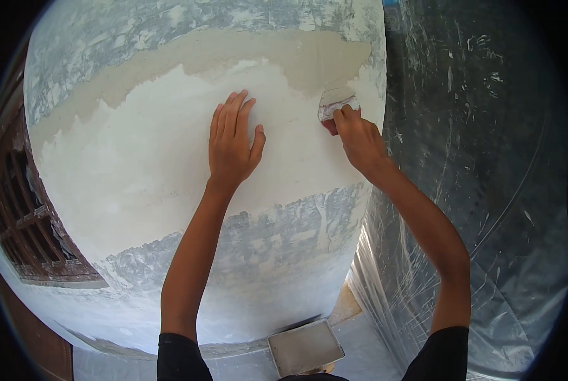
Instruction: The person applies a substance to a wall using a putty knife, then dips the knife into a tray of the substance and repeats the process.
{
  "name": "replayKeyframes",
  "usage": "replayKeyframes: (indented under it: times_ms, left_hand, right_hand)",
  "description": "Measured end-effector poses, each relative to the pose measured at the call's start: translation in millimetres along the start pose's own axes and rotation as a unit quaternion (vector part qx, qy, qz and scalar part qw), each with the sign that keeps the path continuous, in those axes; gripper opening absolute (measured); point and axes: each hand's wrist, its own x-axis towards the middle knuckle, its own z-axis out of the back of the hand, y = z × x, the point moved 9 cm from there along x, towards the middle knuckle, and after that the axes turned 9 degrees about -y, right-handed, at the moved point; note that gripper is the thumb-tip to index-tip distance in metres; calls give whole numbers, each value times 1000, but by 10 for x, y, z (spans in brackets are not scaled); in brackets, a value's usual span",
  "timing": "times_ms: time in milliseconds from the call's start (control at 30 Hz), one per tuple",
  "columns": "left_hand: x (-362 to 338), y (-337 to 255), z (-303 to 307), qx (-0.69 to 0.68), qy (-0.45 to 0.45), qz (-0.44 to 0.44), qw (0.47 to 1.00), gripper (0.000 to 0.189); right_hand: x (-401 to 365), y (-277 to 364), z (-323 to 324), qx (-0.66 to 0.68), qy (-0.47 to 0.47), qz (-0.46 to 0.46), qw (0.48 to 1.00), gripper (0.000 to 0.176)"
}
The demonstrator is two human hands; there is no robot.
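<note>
Head view: the person's right hand (362,141) is clenched around a scraper (338,109) with a reddish handle. Blade is up against the wall (271,254), near its right edge, at the lower border of a darker beige band (227,47). Left hand (232,136) grips nothing; it lies palm-in on the pale coat (132,165), fingers up, a bit left of the scraper.

Coverage: mid-wall looks mostly done, one broad, fairly even pale area from the left side nearly to the right edge. The beige band along its top looks like damper or fresher material, ragged where it meets the pale part; can't confirm wet or dry. Above the band and below the pale coat the surface is mottled grey with patchy smears, so both zones read as unfinished. Roughly midway overall, as a judgement.

Surroundings: tray (305,348) of greyish material low down by the wall's foot, touched by neither hand. Splattered plastic sheet (481,159) hangs to the right; brown grille (39,222) at left.
</note>
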Motion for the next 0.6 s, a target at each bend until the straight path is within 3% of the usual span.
replayKeyframes:
  times_ms: [333,600]
  left_hand:
    - [-7,-7,8,-5,1,2,1000,48]
    - [-37,-31,-26,32,15,-16,999,51]
  right_hand:
    - [-320,185,60,-37,2,36,999,31]
    - [-379,150,654,61,-215,68,972,23]
